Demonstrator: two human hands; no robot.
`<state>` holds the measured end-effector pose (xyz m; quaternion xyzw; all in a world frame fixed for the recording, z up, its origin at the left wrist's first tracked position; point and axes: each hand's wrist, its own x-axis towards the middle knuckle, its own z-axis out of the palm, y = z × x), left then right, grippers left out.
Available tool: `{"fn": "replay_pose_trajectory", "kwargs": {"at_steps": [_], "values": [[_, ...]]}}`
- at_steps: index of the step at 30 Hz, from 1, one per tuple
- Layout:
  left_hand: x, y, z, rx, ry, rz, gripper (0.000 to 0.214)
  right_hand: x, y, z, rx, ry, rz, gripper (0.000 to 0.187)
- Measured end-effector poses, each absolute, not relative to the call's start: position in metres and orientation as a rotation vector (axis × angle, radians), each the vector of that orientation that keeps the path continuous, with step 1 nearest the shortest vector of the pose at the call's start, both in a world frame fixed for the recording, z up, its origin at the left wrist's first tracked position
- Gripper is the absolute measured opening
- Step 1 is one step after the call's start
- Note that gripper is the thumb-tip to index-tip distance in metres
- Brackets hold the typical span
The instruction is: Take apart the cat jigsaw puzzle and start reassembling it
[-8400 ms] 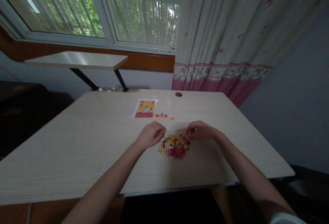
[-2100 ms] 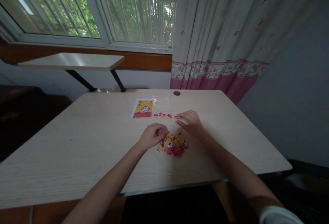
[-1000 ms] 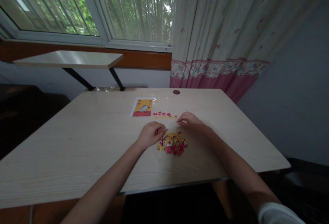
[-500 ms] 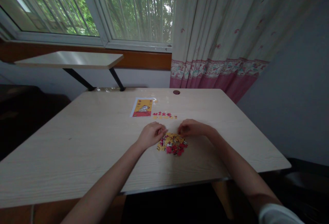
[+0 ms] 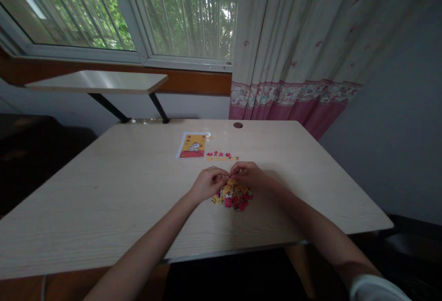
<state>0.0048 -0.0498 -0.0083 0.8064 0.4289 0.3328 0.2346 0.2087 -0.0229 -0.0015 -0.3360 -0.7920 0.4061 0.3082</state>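
A heap of red and yellow puzzle pieces (image 5: 234,198) lies on the pale wooden table (image 5: 103,190). My left hand (image 5: 207,183) rests curled at the heap's left edge, fingers closed. My right hand (image 5: 246,174) is curled at the heap's far edge, its fingertips meeting those of the left hand in a pinch. What the fingers hold is too small to see. A short row of joined pieces (image 5: 221,156) lies beyond the hands. Left of that row lies a yellow and red picture card (image 5: 192,145).
A round cable hole (image 5: 238,125) sits near the table's far edge. A narrow shelf (image 5: 96,81) on black brackets juts out under the window. A flowered curtain (image 5: 293,43) hangs at the right, beside a grey wall.
My right hand reached to the row of joined pieces, then drew back to the heap and moved left until its fingertips met the left hand's. My left hand barely moved.
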Motion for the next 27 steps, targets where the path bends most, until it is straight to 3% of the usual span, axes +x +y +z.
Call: {"fn": "replay_pose_trajectory", "kwargs": {"at_steps": [7, 18, 27], "values": [[0.006, -0.048, -0.012, 2.049, 1.239, 0.995, 0.024, 0.2, -0.027, -0.006, -0.908, -1.957, 0.861, 0.015], [0.006, -0.047, -0.012, 1.838, 1.159, 0.981, 0.032, 0.205, -0.031, 0.003, -0.991, -2.298, 0.34, 0.023], [-0.004, -0.049, -0.002, 2.33, 1.261, 0.928, 0.025, 0.248, -0.009, 0.017, -1.166, -2.042, 0.106, 0.026]]}}
